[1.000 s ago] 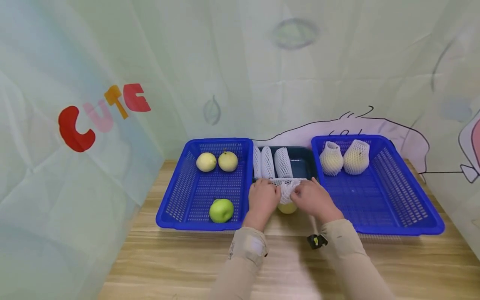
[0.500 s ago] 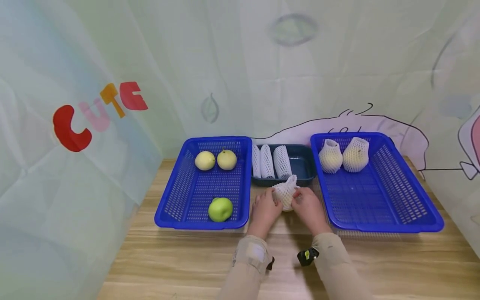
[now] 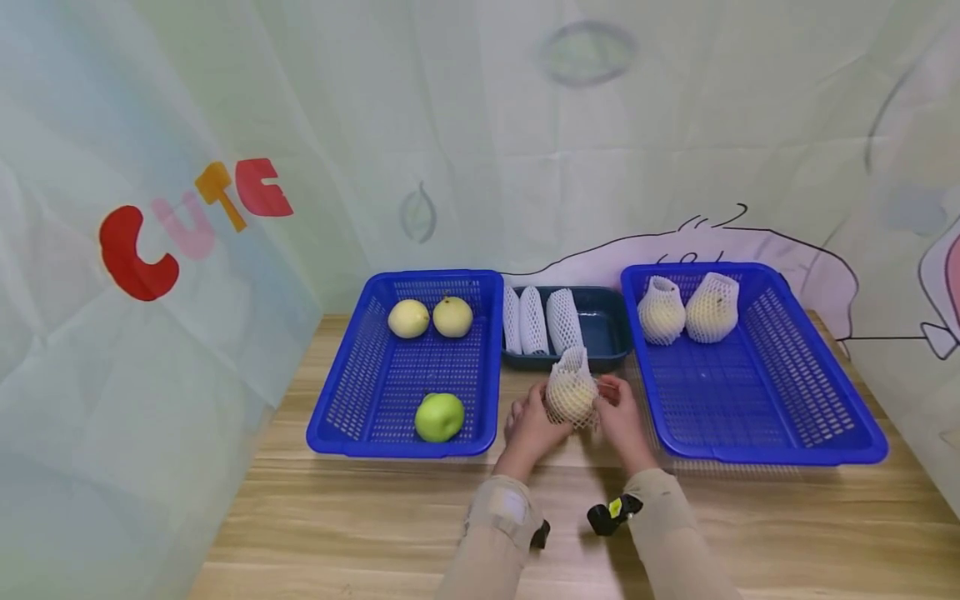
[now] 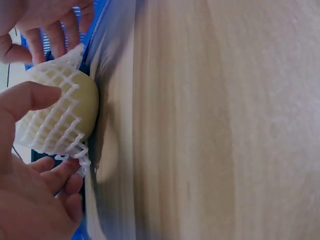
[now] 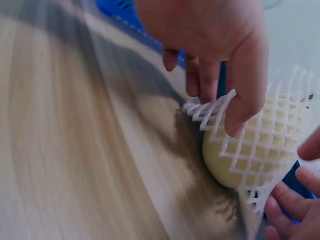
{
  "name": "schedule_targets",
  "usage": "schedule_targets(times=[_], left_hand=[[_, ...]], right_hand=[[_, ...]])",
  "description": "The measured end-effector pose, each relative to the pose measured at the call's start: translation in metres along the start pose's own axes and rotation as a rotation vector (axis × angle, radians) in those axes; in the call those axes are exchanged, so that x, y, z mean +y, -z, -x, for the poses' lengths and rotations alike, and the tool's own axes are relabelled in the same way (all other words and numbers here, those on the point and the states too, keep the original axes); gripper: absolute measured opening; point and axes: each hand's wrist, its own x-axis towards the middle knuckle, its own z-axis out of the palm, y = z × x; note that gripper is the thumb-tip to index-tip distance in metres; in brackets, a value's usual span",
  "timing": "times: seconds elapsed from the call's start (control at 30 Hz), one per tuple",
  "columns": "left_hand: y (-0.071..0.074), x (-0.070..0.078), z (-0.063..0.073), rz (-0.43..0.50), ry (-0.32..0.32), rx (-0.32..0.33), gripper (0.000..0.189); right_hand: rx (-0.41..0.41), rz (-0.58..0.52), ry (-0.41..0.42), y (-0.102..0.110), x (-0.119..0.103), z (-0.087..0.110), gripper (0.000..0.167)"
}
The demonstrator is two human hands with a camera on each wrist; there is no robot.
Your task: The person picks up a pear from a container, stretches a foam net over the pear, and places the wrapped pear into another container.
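A pale yellow pear sits in a white foam net sleeve between my hands, in front of the dark green tray. My left hand holds it from the left, thumb on the near side and fingers around the net's edge. From the right, my right hand pinches the net's rim between thumb and fingers, plainest in the right wrist view. The pear's lower end shows bare past the net's edge in the left wrist view, where the netting covers the rest.
The left blue basket holds two pale pears and a green apple. Several folded foam nets lie in the dark green tray. Two netted pears stand in the right blue basket.
Both hands have drawn the net down over the pear and moved towards the near side. The pear now tips so its netted top faces up, and the left hand has shifted around it.
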Motion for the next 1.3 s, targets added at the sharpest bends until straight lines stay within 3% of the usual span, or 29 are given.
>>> schedule_targets(times=[0.1,0.27,0.33,0.43,0.53,0.7,0.83,0.97,1.17,1.3], left_hand=[[0.001,0.000,-0.001,0.110,-0.002,-0.003,0.084],[0.002,-0.001,-0.004,0.431,-0.070,-0.073,0.081],[0.000,-0.002,-0.005,0.487,-0.090,-0.093,0.078],[-0.003,-0.004,-0.007,0.396,-0.093,-0.071,0.078],[-0.007,-0.005,-0.008,0.233,-0.086,-0.029,0.083],[-0.010,-0.004,-0.005,0.033,-0.063,0.017,0.092],[-0.010,-0.004,-0.003,-0.010,-0.086,0.048,0.092],[-0.011,-0.006,-0.003,0.004,-0.145,0.089,0.087],[-0.013,-0.009,-0.005,0.052,-0.227,0.126,0.085],[-0.010,-0.010,-0.005,-0.005,-0.165,0.101,0.087]], right_hand=[[0.018,-0.039,-0.070,0.001,-0.002,-0.002,0.042],[-0.010,-0.014,-0.143,0.003,-0.004,-0.005,0.045],[-0.031,0.006,-0.165,0.003,-0.004,-0.008,0.047],[-0.085,0.031,-0.195,0.005,-0.001,-0.012,0.053],[-0.129,0.037,-0.212,0.006,0.002,-0.016,0.059],[-0.202,0.058,-0.189,0.010,0.006,-0.015,0.061],[-0.306,0.105,-0.144,0.015,0.009,-0.011,0.066],[-0.380,0.132,-0.086,0.018,0.013,-0.010,0.075],[-0.357,0.174,-0.019,0.016,0.014,-0.009,0.075],[-0.327,0.189,-0.010,0.016,0.015,-0.009,0.070]])
